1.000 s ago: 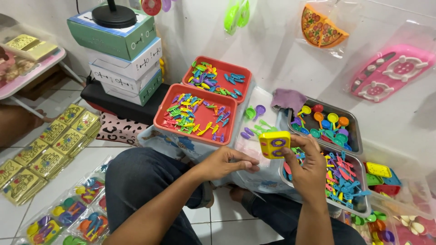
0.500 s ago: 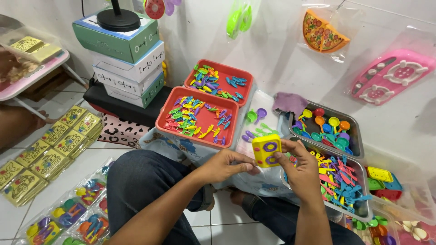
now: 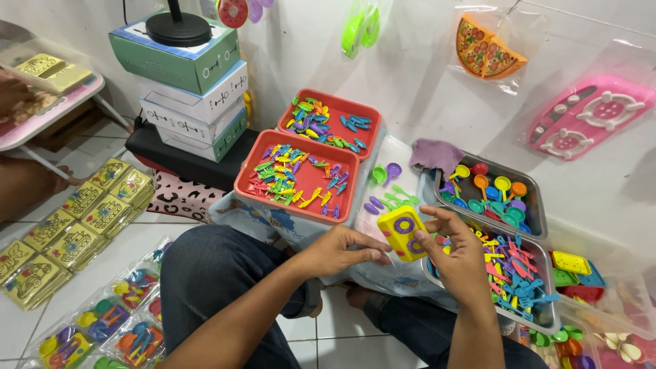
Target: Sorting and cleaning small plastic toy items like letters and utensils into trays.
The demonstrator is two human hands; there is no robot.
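Held thing: small yellow plastic toy block (image 3: 403, 233) with rounded corners, two purple rings on its upper face, tilted, raised above the lap in front of the trays.
Right hand (image 3: 459, 254): fingers curled and clamped on the toy block's right side, thumb on top near one purple ring.
Left hand (image 3: 342, 249): fingers bent together, tips pinched at the toy block's lower left edge; whether something thin sits between them cannot be told.
Near red tray (image 3: 298, 177): square red plastic tray just ahead of the left hand, strewn with small flat toy pieces in yellow, green, blue and pink.
Far red tray (image 3: 331, 121): second red plastic tray touching the first, behind it, with similar coloured pieces, many blue.
Upper metal tray (image 3: 488, 193): grey metal tray right of the red ones, holding round-headed toy spoons in orange, yellow, blue and green.
Lower metal tray (image 3: 519, 273): grey metal tray just beside the right hand, full of small toy cutlery in pink, blue and yellow.
Loose pieces: green and purple toy spoons (image 3: 387, 186) lying on clear plastic between the trays.
Boxes: stack of green and white cardboard boxes (image 3: 191, 89) at the upper left.
Floor: sealed packs of coloured toys (image 3: 102, 321) at the lower left.
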